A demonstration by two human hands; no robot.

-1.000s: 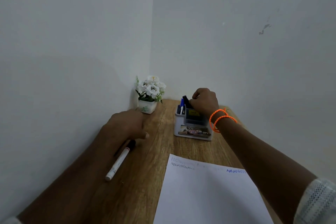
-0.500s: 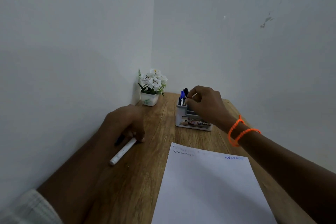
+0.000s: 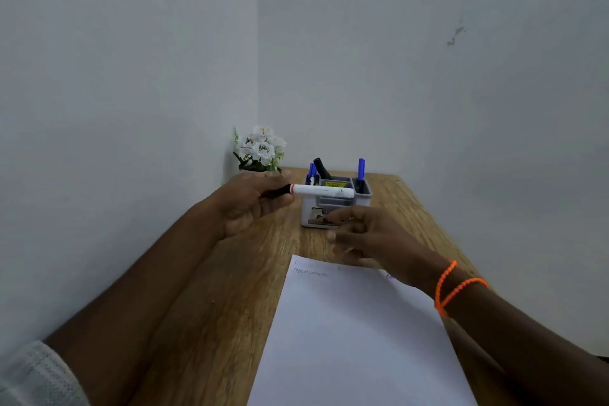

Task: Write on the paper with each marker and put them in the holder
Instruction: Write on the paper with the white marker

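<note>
The left hand (image 3: 250, 204) pinches a white-barrelled marker with a black cap (image 3: 321, 190) by its cap end — held level above the wooden desk (image 3: 211, 290), just before the grey plastic holder (image 3: 336, 199). The right hand (image 3: 372, 237) hovers empty, fingers loosely spread, over the white paper sheet (image 3: 356, 339).

Left hand (image 3: 250, 199) raised, palm turned inward, fingers and thumb curled around one end of a marker (image 3: 323, 190) held level — forearm bare, pale sleeve at the lower left. Right hand (image 3: 369, 237) lower, blurred, fingers loosely spread and empty — orange bracelet (image 3: 453, 288) looped twice on the wrist.
</note>
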